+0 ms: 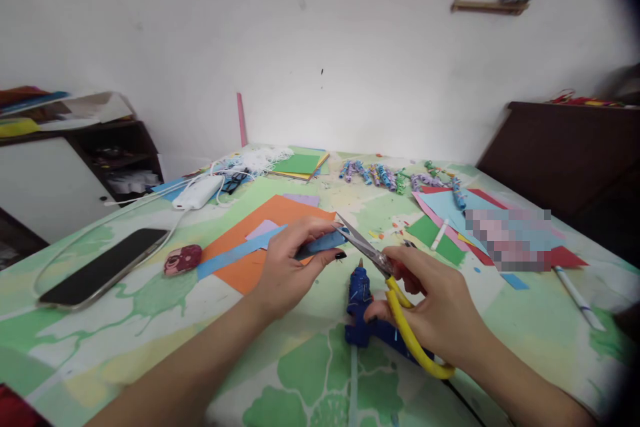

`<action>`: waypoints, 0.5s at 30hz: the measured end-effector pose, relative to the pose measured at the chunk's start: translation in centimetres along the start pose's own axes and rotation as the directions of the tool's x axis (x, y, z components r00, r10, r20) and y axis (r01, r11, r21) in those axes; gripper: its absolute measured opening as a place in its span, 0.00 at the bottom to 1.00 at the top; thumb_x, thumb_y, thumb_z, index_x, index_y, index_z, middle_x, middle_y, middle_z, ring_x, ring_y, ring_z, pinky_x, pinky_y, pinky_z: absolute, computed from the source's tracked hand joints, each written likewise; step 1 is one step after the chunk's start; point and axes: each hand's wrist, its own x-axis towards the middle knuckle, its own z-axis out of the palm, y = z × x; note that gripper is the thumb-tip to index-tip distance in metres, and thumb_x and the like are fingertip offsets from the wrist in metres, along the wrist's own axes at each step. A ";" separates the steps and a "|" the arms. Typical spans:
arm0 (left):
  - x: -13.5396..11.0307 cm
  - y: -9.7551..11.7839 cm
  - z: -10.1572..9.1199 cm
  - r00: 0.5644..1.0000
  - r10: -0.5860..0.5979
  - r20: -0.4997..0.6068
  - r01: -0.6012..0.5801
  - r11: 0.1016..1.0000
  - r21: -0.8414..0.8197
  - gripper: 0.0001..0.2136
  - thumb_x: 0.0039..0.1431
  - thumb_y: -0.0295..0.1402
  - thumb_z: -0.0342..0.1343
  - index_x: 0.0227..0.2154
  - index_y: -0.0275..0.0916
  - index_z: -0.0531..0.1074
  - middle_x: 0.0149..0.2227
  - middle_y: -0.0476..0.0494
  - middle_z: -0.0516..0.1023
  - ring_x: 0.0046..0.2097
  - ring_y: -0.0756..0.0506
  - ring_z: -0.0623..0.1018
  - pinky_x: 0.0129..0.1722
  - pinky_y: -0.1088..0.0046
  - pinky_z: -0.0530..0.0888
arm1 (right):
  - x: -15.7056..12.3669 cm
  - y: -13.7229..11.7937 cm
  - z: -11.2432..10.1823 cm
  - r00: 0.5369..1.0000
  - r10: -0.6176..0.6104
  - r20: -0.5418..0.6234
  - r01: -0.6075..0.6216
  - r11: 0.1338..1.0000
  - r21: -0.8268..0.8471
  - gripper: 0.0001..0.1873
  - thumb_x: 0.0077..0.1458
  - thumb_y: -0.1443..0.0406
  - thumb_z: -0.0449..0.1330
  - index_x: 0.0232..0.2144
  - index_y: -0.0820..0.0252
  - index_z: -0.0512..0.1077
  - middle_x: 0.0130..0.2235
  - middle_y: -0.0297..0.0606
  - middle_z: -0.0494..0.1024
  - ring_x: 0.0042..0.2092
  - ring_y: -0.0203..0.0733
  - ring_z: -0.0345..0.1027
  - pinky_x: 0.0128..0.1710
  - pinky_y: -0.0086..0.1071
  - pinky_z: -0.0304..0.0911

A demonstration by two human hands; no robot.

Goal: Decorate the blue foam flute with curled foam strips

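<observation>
Scissors (pixel 371 255) sit gripped in your right hand (pixel 440 313), fingers through the yellow loops, blades pointing far-left. Your left hand (pixel 290 260) pinches the blue paper strip (pixel 235 252), whose long axis trails left from that pinch over the orange sheet (pixel 273 213). The blade tips touch the strip's right end, just beside your fingertips.

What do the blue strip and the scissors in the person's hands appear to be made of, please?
The blue strip, pinched in the left hand, looks like matte coloured paper: thin, flat and bending slightly. The scissors in the right hand have shiny grey blades, likely steel, and smooth yellow handles, probably plastic or rubber-coated.
</observation>
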 end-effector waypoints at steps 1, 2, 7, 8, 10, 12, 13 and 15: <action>0.0 0.0 0.0 1.000 0.002 -0.001 -0.002 1.000 -0.001 0.07 0.51 0.28 0.61 0.35 0.38 0.73 0.35 0.42 0.77 0.36 0.47 0.76 0.35 0.74 0.75 | 0.0 0.0 0.0 1.000 -0.001 -0.002 0.001 1.000 -0.001 0.25 0.42 0.50 0.66 0.37 0.58 0.67 0.28 0.31 0.67 0.24 0.32 0.56 0.23 0.27 0.54; 0.0 0.0 0.0 1.000 0.003 0.000 -0.003 1.000 -0.007 0.07 0.51 0.28 0.61 0.35 0.38 0.73 0.35 0.42 0.77 0.36 0.47 0.76 0.34 0.74 0.75 | 0.0 0.0 0.0 1.000 -0.004 -0.005 0.004 1.000 0.001 0.25 0.42 0.50 0.66 0.37 0.59 0.68 0.28 0.32 0.68 0.24 0.32 0.56 0.23 0.27 0.54; -0.2 -0.1 0.1 1.000 -0.006 0.024 0.008 0.997 -0.079 0.08 0.51 0.28 0.61 0.35 0.39 0.73 0.35 0.43 0.76 0.34 0.48 0.75 0.33 0.73 0.75 | -0.1 0.0 0.1 0.997 -0.052 -0.049 0.052 0.999 0.001 0.24 0.44 0.49 0.65 0.37 0.60 0.68 0.27 0.33 0.68 0.24 0.33 0.57 0.23 0.27 0.55; -0.2 -0.2 0.2 1.000 -0.005 0.019 0.007 0.996 -0.092 0.08 0.51 0.27 0.61 0.35 0.39 0.73 0.35 0.43 0.76 0.34 0.48 0.75 0.33 0.74 0.75 | -0.1 0.0 0.1 0.997 -0.058 -0.059 0.058 0.998 -0.003 0.24 0.44 0.49 0.64 0.36 0.60 0.68 0.26 0.32 0.67 0.24 0.33 0.57 0.23 0.27 0.54; -0.2 -0.2 0.2 1.000 -0.008 0.011 0.010 0.993 -0.117 0.08 0.50 0.27 0.62 0.34 0.39 0.72 0.34 0.44 0.75 0.34 0.48 0.75 0.32 0.74 0.75 | -0.1 0.0 0.2 0.994 -0.071 -0.080 0.071 0.997 -0.011 0.23 0.45 0.49 0.64 0.36 0.60 0.69 0.25 0.32 0.67 0.23 0.33 0.57 0.22 0.27 0.54; -0.2 -0.2 0.3 1.000 -0.014 0.005 0.015 0.990 -0.140 0.08 0.50 0.26 0.62 0.34 0.38 0.72 0.34 0.44 0.75 0.35 0.48 0.75 0.32 0.74 0.76 | -0.1 0.0 0.3 0.991 -0.092 -0.098 0.090 0.996 -0.023 0.23 0.45 0.49 0.64 0.35 0.59 0.69 0.24 0.31 0.67 0.22 0.33 0.57 0.21 0.27 0.53; -0.3 -0.2 0.3 1.000 -0.014 0.002 0.014 0.989 -0.149 0.08 0.49 0.26 0.62 0.33 0.38 0.72 0.34 0.44 0.75 0.35 0.48 0.75 0.32 0.74 0.76 | -0.2 0.0 0.3 0.988 -0.107 -0.108 0.104 0.994 -0.030 0.22 0.45 0.49 0.64 0.35 0.59 0.69 0.24 0.31 0.67 0.22 0.33 0.56 0.20 0.27 0.52; -0.3 -0.2 0.3 1.000 -0.001 0.001 0.001 0.987 -0.160 0.08 0.49 0.26 0.62 0.33 0.38 0.72 0.33 0.44 0.74 0.35 0.48 0.75 0.32 0.75 0.75 | -0.2 0.1 0.3 0.983 -0.136 -0.123 0.132 0.991 -0.039 0.22 0.45 0.49 0.64 0.35 0.59 0.69 0.24 0.31 0.66 0.22 0.33 0.56 0.20 0.27 0.52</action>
